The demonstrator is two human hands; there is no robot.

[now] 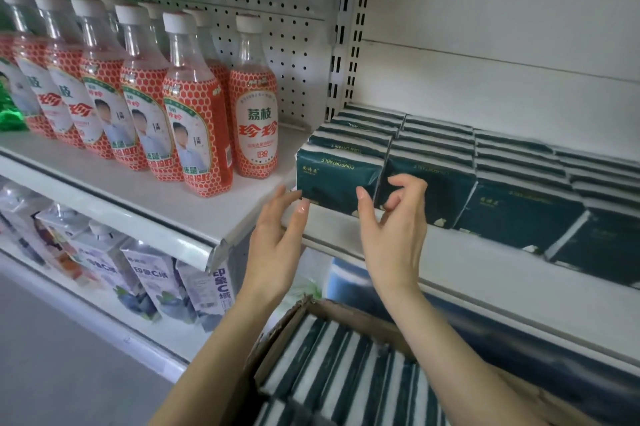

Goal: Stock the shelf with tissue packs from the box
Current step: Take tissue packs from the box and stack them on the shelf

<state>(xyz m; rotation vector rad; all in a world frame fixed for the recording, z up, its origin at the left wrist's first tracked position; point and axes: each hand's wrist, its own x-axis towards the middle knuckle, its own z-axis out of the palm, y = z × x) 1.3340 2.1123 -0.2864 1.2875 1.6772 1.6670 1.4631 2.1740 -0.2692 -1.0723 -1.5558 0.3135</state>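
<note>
At the white metal shelf's [450, 273] front edge, the leftmost dark-green wrapped tissue pack [332, 176] is touched at seven o'clock by the left hand's [277, 238] straight fingers; the right hand [394, 225] is loosely curled — nothing held. The pack should be squared flush with its row — evenly.

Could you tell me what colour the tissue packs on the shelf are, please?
The tissue packs are dark green; head view shows them best.
</note>
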